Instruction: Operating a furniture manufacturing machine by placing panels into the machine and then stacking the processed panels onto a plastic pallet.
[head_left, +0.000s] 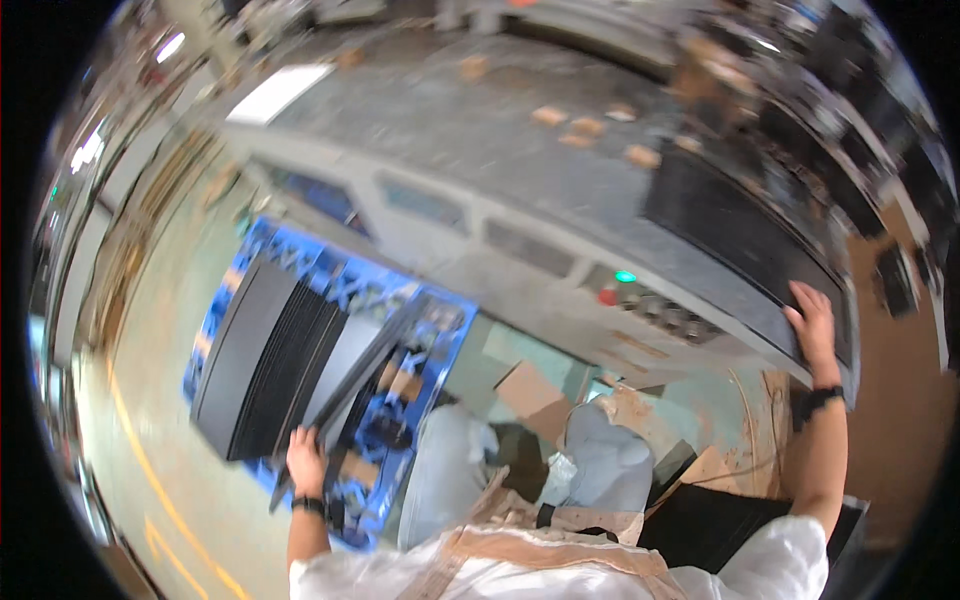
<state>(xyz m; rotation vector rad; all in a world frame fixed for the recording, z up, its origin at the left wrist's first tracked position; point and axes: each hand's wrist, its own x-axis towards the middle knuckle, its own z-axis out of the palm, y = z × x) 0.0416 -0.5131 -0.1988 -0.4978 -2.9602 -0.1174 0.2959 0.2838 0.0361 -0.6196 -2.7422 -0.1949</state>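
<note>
At the lower left, my left hand [305, 458] is closed round the near end of a long dark panel [365, 368], which is tilted and seen nearly edge-on. Beside it, a stack of dark flat panels [285, 365] rests on a blue pallet [455, 335]. On the right, my right hand [815, 322] lies with fingers apart at the edge of a black panel [725, 215]. That panel lies flat on the grey top of a machine [430, 110]. A dark band circles each wrist.
The machine's front carries a lit green button [625, 276], a red button [607, 297] and several knobs. Small tan blocks [586, 127] and a white sheet [278, 93] lie on its top. Cardboard pieces [533, 398] are on the floor near my legs. A brown board [885, 400] stands at right.
</note>
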